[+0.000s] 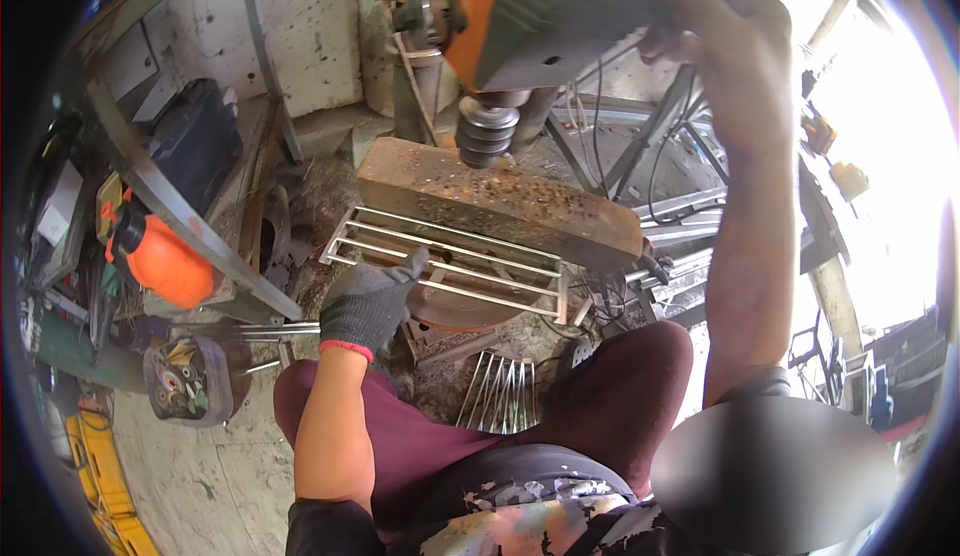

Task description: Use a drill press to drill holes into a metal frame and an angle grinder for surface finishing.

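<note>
Two hands at work, head view only. Left hand [367,304], in a grey knit glove with red cuff, looks to be grasping the left end of a pale metal rack [457,269]; thumb lies over the bars, finger wrap hidden. Rack sits in front of the rusty steel beam [500,196], over a rusty round plate [460,308], slightly tilted in view. Whether it touches the beam: cannot tell. Right hand [735,56], bare, is up at the orange-and-dark machine head [540,31], fingers curled near its side; blurred, so cannot tell if that grip is clenched on a handle or just resting. Ribbed metal spindle [487,131] hangs above the beam, apart from the rack.

Doing it well, my judgement: seat the rack squarely on its support and check both ends, since only the left end is held and the right could swing or lift. Keep the glove well clear of the spindle; knit can snag if it turns. Keep the right arm steady and move the machine slowly. Second rack [500,396] between the legs is best left clear of the feet.
</note>
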### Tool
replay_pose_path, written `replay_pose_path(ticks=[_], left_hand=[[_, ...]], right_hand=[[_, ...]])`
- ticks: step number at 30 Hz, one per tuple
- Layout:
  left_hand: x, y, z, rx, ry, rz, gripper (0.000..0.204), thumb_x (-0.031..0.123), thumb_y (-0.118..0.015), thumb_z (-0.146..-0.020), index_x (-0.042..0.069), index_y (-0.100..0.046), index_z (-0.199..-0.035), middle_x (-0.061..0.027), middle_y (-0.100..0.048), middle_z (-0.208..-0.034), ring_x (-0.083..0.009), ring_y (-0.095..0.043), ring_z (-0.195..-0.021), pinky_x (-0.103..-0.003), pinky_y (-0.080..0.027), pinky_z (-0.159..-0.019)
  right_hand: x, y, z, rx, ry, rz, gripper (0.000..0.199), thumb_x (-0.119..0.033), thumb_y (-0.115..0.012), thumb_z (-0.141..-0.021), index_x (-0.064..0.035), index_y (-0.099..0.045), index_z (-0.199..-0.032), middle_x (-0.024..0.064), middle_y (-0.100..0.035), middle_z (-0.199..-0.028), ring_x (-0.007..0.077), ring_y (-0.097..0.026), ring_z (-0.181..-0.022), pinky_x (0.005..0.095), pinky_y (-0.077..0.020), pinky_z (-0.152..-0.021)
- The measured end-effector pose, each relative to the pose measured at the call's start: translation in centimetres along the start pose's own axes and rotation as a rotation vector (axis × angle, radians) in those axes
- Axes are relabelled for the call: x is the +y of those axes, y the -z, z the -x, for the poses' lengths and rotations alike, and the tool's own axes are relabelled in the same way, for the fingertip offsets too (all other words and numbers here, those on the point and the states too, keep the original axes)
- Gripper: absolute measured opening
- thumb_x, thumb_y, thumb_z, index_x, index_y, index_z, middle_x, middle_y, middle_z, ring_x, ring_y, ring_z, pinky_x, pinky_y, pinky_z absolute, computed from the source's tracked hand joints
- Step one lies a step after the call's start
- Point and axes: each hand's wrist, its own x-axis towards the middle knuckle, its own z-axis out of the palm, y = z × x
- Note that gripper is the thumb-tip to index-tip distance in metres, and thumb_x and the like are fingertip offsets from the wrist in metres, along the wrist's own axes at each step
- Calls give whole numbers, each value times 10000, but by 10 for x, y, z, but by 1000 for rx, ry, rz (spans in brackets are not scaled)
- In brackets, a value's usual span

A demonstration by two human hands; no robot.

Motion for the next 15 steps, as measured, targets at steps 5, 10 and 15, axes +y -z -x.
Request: replay_pose_path(ticks=[5, 10, 15], left_hand=[[-16, -22, -7, 181, -292, -96, 713, 725, -650, -980, 40, -845, -945, -235, -788, -888, -394, -767, -864, -488, -559, -788], [-11, -7, -6, 264, -605, -442, 594, 571, -685, -1044, 31, -810, -829, -161, -719, -724, -287, -691, -693, -426, -524, -721], [-12, 8, -13, 207, -213, 198, 681, 575, -663, -1075, 74, -624, -616, -5, -491, -539, -137, -495, -459, -332, -376, -478]], right_hand=[[12, 2, 19, -154, 47, -154, 638, -609, -751, -982, 30, -754, -991, 115, -733, -816, 204, -704, -725, 371, -564, -687], [56, 10, 58, -310, 2, 36, 705, -649, -833, -869, 50, -742, -891, 211, -722, -794, 339, -741, -781, 469, -577, -756], [108, 21, 89, -456, -15, 143, 648, -567, -860, -827, 65, -747, -914, 271, -750, -894, 466, -752, -941, 516, -584, -827]])
